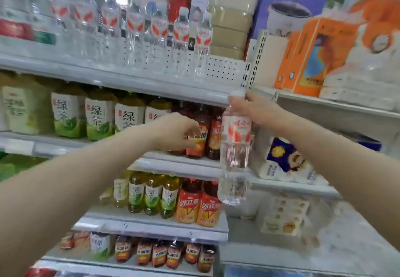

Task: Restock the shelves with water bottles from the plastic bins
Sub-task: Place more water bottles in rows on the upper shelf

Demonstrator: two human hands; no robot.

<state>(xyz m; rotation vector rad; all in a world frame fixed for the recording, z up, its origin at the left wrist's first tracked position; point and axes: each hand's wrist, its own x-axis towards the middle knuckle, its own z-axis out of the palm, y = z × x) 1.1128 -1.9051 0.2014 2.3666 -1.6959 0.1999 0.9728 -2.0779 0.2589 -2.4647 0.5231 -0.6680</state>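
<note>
Right hand (254,108) grips the neck of a clear water bottle (234,146), fingers curled just below its white cap; the bottle hangs upright in front of the shelf edge, its red-and-white label facing the camera. Left hand (176,130) reaches forward at the same height, fingers loosely bent and holding nothing, in front of the iced-tea bottles (206,133) on the second shelf. Above, the top shelf (121,77) carries a row of matching water bottles (159,36) standing upright against a perforated back panel; the space at the row's right end, just above the held bottle, is bare. Green-tea bottles (98,117) fill the second shelf to the left. Lower shelves hold smaller tea bottles (168,196). To the right stand orange boxes (311,57) and tissue packs (285,159).
</note>
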